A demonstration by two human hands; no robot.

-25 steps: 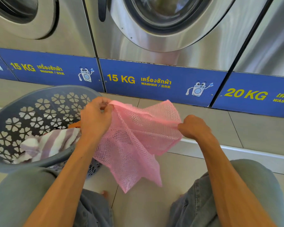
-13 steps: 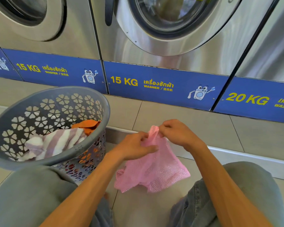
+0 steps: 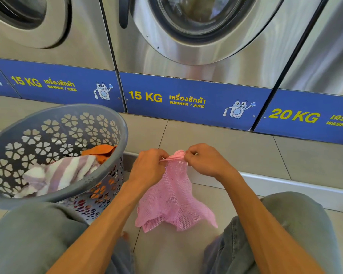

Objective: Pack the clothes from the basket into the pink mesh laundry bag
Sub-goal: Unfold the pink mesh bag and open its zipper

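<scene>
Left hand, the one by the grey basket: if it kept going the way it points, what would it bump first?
Probably the right hand: the left hand points rightward across the pink mesh laundry bag they both pinch.

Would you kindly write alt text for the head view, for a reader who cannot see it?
Both hands, left hand and right hand, pinch the top of a limp pink mesh bag hanging over the floor. A grey basket with striped and orange clothes stands at the person's left, before washers.

Pink mesh bag (image 3: 173,196) hanging bunched, grey basket (image 3: 115,155) — striped (image 3: 65,173), orange clothes (image 3: 101,152)
</scene>
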